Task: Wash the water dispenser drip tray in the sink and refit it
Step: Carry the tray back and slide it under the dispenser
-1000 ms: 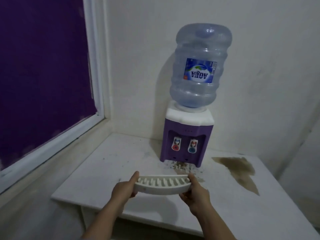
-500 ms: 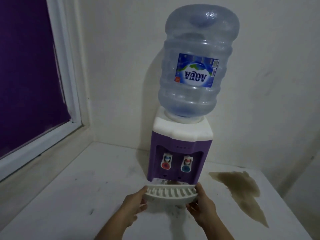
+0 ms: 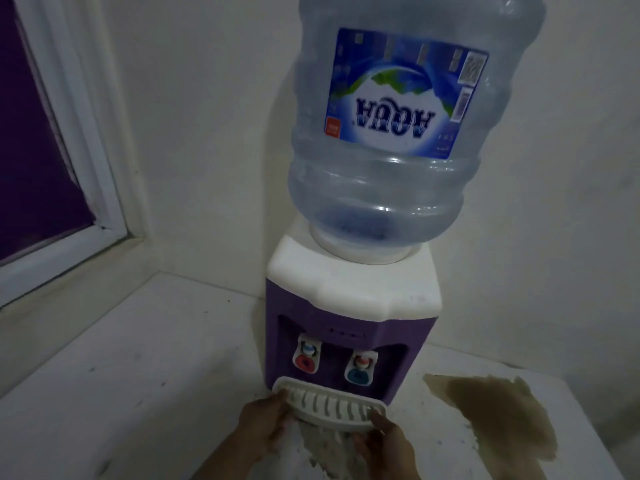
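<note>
White drip tray (image 3: 327, 407): back edge touching purple water dispenser (image 3: 349, 341) base
Left hand (image 3: 265, 426): clasps left end
Right hand (image 3: 388, 445): clasps right end
Countertop (image 3: 138, 375): bare leftward

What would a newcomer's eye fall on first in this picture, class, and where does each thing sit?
The big upturned water bottle with its blue label fills the top, standing on the purple and white dispenser against the wall. Below, the left hand and right hand hold the white drip tray at the dispenser's base, under the two taps. A brown stain marks the table to the right.
</note>
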